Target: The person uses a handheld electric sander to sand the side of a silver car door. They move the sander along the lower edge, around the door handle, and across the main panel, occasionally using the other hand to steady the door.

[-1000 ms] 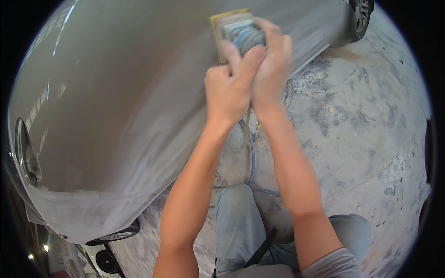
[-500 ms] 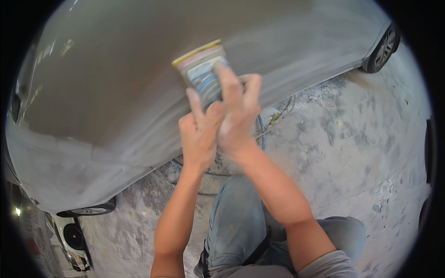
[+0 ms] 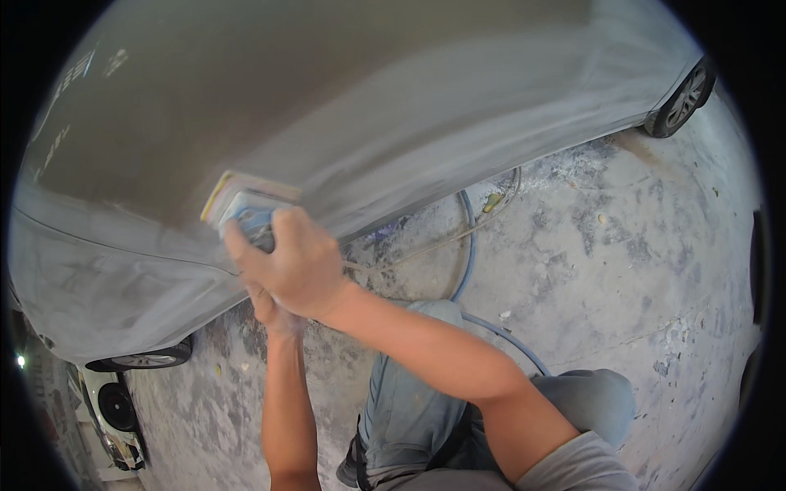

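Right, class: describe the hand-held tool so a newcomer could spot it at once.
Find the big grey car body across the top. Left of centre, near its lower edge, the right hand grips the tool. Its flat, yellow-edged pad and blue-and-white top set it apart from the blue hose.

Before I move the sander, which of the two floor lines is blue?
The thicker hose, curving beside the left knee; the other line is thin, pale and crosses it.

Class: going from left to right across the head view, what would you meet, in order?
Small bright light → the car's nearer wheel at left → hand-held sanding tool → blue hose → the car's wheel at upper right.
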`<state>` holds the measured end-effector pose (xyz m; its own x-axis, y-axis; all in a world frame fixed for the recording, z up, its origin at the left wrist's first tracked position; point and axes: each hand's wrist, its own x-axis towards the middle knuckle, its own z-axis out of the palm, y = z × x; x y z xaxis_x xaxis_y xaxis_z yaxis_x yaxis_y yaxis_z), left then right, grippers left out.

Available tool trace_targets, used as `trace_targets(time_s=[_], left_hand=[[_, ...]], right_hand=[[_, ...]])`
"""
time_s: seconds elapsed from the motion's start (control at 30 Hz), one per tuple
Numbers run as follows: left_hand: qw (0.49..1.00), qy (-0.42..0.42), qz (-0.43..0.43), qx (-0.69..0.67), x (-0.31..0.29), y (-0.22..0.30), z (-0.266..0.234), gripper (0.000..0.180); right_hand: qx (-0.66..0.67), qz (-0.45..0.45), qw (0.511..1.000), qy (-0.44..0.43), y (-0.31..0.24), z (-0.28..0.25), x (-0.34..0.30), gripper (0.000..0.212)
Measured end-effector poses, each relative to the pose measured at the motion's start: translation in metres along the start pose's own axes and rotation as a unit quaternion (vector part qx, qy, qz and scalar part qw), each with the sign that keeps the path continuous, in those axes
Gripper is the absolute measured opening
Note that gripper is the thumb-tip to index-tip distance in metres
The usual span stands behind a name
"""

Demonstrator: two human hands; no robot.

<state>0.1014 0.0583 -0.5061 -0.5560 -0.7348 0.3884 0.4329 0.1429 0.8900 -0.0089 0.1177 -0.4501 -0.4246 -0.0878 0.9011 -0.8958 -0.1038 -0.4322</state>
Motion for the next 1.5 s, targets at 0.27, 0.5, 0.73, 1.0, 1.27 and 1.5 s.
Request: trace_targets(time_s=[0.27, 0.5, 0.73, 1.0, 1.27, 1.5], left_hand=[[0.976, -0.182, 0.018, 0.121, 0.045, -0.03, 0.128, 0.051], [0.973, -0.148, -0.005, 0.175, 0.056, -0.021, 0.226, 0.066], [0.994, -0.074, -0.03, 0.076, 0.036, 0.028, 0.092, 0.056], [0.976, 0.209, 0.058, 0.004, 0.005, 0.04, -0.037, 0.064], [0.99, 0.135, 0.045, 0.021, 0.004, 0.066, -0.026, 0.055], [0.998, -0.036, -0.005, 0.05, 0.041, 0.066, 0.07, 0.059]], right_hand=[[-0.023, 0.086, 0.995, 0.053, 0.103, -0.082, 0.023, 0.062], [-0.13, 0.029, 0.985, 0.106, 0.142, -0.119, 0.055, 0.067], [-0.018, 0.001, 0.999, 0.031, 0.045, -0.043, 0.035, 0.058], [0.021, -0.071, 0.99, -0.117, -0.069, 0.042, 0.009, 0.057], [0.042, -0.073, 0.985, -0.152, -0.07, 0.035, 0.03, 0.047], [-0.015, -0.003, 0.997, -0.082, 0.001, -0.033, 0.052, 0.061]])
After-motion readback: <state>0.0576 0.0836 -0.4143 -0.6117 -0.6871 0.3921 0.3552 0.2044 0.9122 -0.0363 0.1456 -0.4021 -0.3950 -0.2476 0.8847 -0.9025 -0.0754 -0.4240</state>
